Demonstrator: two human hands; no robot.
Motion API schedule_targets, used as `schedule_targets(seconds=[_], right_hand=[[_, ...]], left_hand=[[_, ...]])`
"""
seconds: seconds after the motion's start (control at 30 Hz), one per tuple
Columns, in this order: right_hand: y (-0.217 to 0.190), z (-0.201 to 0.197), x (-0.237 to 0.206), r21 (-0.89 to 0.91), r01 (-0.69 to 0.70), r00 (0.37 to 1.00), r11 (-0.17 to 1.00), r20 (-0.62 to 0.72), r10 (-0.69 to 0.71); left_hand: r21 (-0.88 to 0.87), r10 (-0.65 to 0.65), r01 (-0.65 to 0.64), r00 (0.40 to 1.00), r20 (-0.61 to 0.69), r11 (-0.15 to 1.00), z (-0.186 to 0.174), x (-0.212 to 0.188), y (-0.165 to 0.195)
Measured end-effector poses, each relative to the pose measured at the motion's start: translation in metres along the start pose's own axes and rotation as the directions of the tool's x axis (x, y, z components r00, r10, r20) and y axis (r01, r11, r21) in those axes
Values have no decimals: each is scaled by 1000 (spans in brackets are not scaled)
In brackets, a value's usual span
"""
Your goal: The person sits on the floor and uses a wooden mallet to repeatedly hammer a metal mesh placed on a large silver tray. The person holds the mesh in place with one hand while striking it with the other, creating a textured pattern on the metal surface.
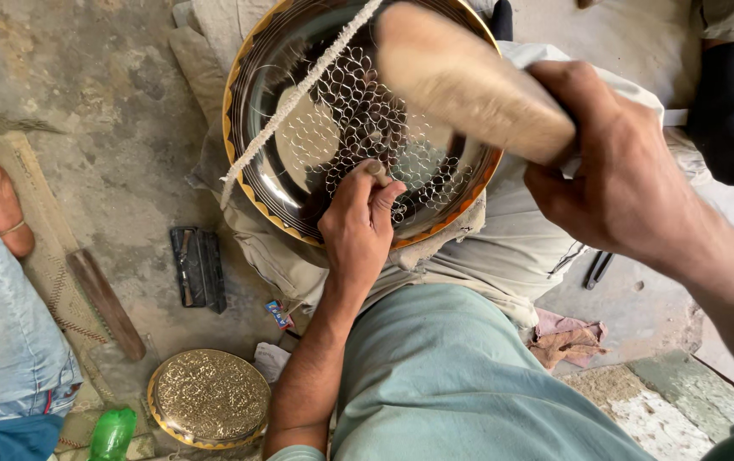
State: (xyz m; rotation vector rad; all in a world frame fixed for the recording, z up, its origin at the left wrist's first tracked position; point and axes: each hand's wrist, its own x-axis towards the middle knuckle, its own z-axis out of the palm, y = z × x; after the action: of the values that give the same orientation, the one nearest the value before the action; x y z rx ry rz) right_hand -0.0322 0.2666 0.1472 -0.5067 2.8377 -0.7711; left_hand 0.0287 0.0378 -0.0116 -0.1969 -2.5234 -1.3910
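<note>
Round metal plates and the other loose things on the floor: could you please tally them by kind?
Round metal plates: 2, the large one being worked and a small finished one
Wooden mallets: 1
Wooden sticks: 1
Green bottles: 1
Rags: 1
Total: 6

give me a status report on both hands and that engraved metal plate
Left hand pinches a small punch on the round engraved brass plate. Right hand grips a raised wooden mallet. White cord crosses the plate.
</note>
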Motion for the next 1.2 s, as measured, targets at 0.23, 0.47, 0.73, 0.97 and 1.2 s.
schedule_targets(seconds=[0.23, 0.47, 0.73, 0.97, 1.2], right_hand=[[44, 53, -50, -146, -216, 975, 965, -79, 206], [54, 124, -121, -49, -320, 905, 946, -312, 290], [37, 182, -175, 450, -480, 681, 753, -350, 644], [46, 172, -174, 474, -513, 718, 715, -219, 660], [51, 133, -150, 463, -398, 763, 792, -312, 566]], left_hand=[[-23, 40, -33, 861, 507, 999, -9, 30, -12], [-130, 297, -289, 668, 682, 949, -2, 55, -12], [-91, 373, -512, 482, 793, 854, -10, 62, 6], [-209, 312, -231, 717, 624, 950, -14, 67, -16], [-95, 267, -274, 708, 653, 957, -20, 63, -16]])
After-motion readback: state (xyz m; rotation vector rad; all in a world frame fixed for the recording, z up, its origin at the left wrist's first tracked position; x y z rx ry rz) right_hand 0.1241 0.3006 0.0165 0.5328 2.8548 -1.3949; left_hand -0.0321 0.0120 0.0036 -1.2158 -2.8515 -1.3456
